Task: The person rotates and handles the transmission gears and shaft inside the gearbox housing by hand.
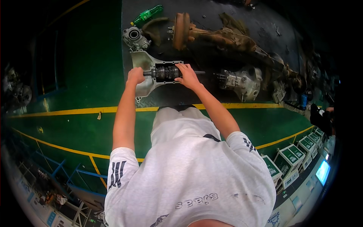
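Observation:
A transmission gear shaft [164, 72] with several dark gears lies across an open silver half of a gearbox housing [145, 89]. My left hand [135, 75] is closed around the shaft's left end, over the housing's wide bell-shaped part. At the other end, my right hand [188, 76] grips the gear set, fingers on its far side and thumb on its near side. A thin end of the shaft sticks out to the right, past my right hand. My palms hide the parts they hold.
Behind the housing, a rusty axle [227, 34] with a brake drum [182, 31] crosses the dark workbench [204, 9]. A silver gearbox casing [242, 81] sits to the right. A small metal casting [134, 36] and a green bottle [149, 14] are at the far left.

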Demonstrator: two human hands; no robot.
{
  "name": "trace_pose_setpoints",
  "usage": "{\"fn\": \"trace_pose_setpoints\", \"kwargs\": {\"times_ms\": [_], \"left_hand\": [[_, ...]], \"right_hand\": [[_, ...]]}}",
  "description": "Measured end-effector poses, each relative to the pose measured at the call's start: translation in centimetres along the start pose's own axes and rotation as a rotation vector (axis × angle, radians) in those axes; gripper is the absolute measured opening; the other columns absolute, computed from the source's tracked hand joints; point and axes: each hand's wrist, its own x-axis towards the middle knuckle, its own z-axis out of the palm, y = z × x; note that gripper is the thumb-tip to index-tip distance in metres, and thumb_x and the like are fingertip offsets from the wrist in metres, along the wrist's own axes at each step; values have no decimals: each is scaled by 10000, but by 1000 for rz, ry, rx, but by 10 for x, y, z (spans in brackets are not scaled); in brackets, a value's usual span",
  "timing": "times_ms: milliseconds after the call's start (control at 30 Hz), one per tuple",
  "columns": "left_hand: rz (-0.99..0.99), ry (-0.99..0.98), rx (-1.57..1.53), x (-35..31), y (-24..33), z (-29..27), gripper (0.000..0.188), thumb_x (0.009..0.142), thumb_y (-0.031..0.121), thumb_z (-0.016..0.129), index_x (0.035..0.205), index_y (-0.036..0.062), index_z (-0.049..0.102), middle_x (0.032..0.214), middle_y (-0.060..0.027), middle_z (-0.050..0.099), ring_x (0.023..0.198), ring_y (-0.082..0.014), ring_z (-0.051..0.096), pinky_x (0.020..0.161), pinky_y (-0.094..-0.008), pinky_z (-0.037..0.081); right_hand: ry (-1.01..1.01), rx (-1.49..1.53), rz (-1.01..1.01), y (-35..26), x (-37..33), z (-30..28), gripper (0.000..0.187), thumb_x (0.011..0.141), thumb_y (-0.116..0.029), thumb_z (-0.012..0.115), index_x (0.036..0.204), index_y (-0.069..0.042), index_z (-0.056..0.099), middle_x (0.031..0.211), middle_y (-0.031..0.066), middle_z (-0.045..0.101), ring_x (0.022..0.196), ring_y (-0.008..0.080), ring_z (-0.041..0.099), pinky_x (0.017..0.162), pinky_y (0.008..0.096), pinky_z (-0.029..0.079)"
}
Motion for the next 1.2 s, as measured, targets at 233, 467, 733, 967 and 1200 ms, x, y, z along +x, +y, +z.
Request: {"fn": "trace_pose_setpoints", "kwargs": {"times_ms": [233, 467, 733, 967, 1200], "left_hand": [[-13, -6, -9, -2, -1, 1, 227, 659, 60, 589, 850, 42, 711, 931, -211, 673, 917, -365, 650, 828, -432, 523], [-19, -6, -5, -3, 2, -4, 218, 667, 66, 590, 848, 46, 710, 930, -202, 676, 911, -361, 652, 830, -429, 524], [-17, -2, -2, -3, 0, -2, 210, 675, 85, 603, 852, 52, 712, 936, -195, 678, 911, -350, 656, 827, -423, 527], [-9, -5, 6, -4, 3, -2, 200, 673, 100, 620, 842, 47, 713, 923, -193, 680, 897, -349, 658, 818, -419, 529], [136, 479, 33, -15, -3, 34, 110, 702, 69, 593, 812, 61, 590, 824, -120, 636, 831, -321, 632, 721, -445, 518]], "right_hand": [[-47, -10, -18, -4, 4, -3, 745, 629, -211, 813, 1279, -49, 487, 1287, 101, 514, 1177, 313, 447, 977, 424, 393], [40, -94, -179, -44, 31, 9, 742, 607, -314, 815, 1242, -64, 525, 1231, 88, 537, 1171, 279, 449, 1020, 413, 321], [-7, -90, -160, -39, 38, 27, 647, 632, -309, 804, 1184, -63, 570, 1155, 83, 587, 1137, 264, 476, 990, 399, 335], [-31, -96, -129, -38, 35, 27, 648, 653, -329, 793, 1194, -55, 564, 1170, 95, 588, 1135, 280, 488, 984, 403, 341], [283, 123, 177, 12, 17, -13, 308, 652, -59, 606, 958, -42, 573, 957, 160, 607, 963, 361, 566, 811, 434, 465]]}}
